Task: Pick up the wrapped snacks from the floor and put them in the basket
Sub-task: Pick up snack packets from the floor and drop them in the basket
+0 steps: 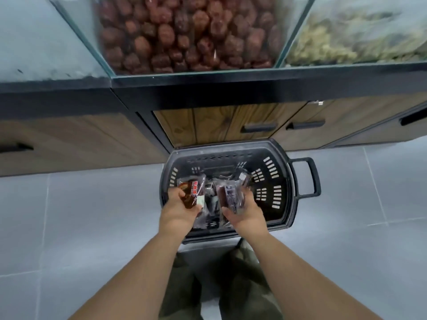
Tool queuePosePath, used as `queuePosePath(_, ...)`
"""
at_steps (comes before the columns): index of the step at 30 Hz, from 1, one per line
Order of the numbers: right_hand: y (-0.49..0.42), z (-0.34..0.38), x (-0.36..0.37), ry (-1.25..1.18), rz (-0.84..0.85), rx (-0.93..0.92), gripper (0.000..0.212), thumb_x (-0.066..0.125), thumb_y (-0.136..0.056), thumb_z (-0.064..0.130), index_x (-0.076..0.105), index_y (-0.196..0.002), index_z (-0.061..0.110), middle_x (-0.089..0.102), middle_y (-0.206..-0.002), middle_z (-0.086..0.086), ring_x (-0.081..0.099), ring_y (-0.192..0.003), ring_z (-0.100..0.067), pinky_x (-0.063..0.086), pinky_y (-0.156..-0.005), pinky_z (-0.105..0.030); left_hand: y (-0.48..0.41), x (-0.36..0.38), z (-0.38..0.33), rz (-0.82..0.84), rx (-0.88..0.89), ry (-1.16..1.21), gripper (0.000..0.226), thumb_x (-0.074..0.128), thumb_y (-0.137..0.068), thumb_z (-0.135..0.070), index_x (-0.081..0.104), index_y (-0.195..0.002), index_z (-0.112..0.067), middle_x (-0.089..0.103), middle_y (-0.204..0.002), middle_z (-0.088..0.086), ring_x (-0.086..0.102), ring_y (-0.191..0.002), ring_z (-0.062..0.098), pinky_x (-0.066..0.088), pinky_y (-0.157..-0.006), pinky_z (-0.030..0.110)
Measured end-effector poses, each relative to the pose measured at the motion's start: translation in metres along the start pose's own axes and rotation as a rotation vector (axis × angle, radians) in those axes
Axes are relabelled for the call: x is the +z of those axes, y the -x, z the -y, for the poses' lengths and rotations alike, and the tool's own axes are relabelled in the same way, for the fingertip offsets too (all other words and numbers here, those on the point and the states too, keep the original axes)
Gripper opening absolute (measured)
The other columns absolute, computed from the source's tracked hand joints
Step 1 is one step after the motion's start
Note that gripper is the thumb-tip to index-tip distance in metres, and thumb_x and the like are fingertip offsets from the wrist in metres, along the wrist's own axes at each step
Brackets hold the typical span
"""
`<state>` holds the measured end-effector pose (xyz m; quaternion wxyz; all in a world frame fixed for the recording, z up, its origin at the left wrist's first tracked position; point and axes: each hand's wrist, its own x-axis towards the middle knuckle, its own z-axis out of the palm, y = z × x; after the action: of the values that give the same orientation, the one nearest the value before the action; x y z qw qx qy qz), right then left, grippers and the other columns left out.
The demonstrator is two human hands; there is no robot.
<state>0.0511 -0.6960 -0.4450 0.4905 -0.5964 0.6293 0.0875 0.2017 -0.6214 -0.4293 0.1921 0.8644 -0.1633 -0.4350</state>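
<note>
Gripping snack (pixel 193 192) in left hand (pixel 179 210), another in right hand (pixel 246 212), mid-frame over basket (pixel 294 181). Lower, then let go.

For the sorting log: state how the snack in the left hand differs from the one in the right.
The left-hand snack is brown-red; the right-hand snack is dark purple. The left-hand snack bears bold red lettering; the right-hand snack has small pale print. Both are wrapped packs held over the basket.

Glass bins — red dates (pixel 184 35); pale dried goods (pixel 355 35) — above wooden cabinets (pixel 208 125).
</note>
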Motion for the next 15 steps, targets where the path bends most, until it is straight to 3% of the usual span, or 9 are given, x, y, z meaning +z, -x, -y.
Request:
queuePosePath(3,-0.032,-0.022,0.027,0.096,0.015,0.043,0.081,0.064,-0.076,0.057,0.022,-0.141,0.034,0.059,-0.126,-0.003,0.053,-0.117,-0.032,0.046,-0.097,-0.041,-0.030,0.025,0.023,0.041,0.016,-0.165,0.035,0.069,-0.084,-0.027,0.037,-0.098,-0.019,0.059,-0.094,0.002,0.059,-0.085,0.023,0.049,-0.080,0.033)
queuePosePath(6,-0.055,-0.038,0.051,0.149,0.044,0.024,0.073,0.061,-0.080,0.055,0.028,-0.139,0.028,0.059,-0.125,-0.004,0.055,-0.116,-0.029,0.041,-0.103,-0.040,-0.053,0.049,0.043,0.076,0.014,-0.213,0.035,0.068,-0.083,-0.028,0.038,-0.098,-0.020,0.062,-0.091,0.003,0.062,-0.083,0.025,0.052,-0.077,0.034)
queuePosePath(10,-0.078,-0.050,0.077,0.231,0.094,0.074,0.074,0.059,-0.080,0.057,0.022,-0.139,0.030,0.055,-0.131,-0.006,0.049,-0.121,-0.032,0.036,-0.106,-0.040,-0.075,0.074,0.061,0.075,-0.051,-0.227,0.031,0.068,-0.082,-0.026,0.039,-0.093,-0.020,0.058,-0.083,0.001,0.061,-0.078,0.024,0.052,-0.071,0.034)
queuePosePath(15,-0.093,-0.065,0.095,0.255,0.116,0.105,0.073,0.054,-0.082,0.061,0.017,-0.141,0.037,0.046,-0.140,-0.009,0.043,-0.125,-0.035,0.036,-0.104,-0.041,-0.089,0.093,0.079,0.063,-0.060,-0.287,0.030,0.067,-0.081,-0.024,0.038,-0.087,-0.023,0.056,-0.083,-0.002,0.056,-0.075,0.019,0.040,-0.061,0.027)
